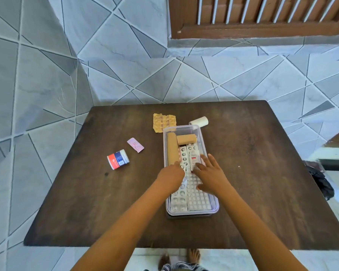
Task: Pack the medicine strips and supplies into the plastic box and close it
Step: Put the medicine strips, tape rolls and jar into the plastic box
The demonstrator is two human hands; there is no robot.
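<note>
A clear plastic box stands open in the middle of the dark wooden table. Inside lie silver medicine strips, a long tan bandage roll and a shorter tan roll. My left hand rests over the box's left side, its fingers hidden. My right hand lies flat with fingers spread on the strips. Outside the box are a yellow strip, a white roll, a pink sachet and a red-and-blue jar.
Something dark shows under the box's near end; I cannot tell what it is. The table stands against a tiled wall, with a brown louvred window above. A black bag lies on the floor at the right. My feet show below the table's near edge.
</note>
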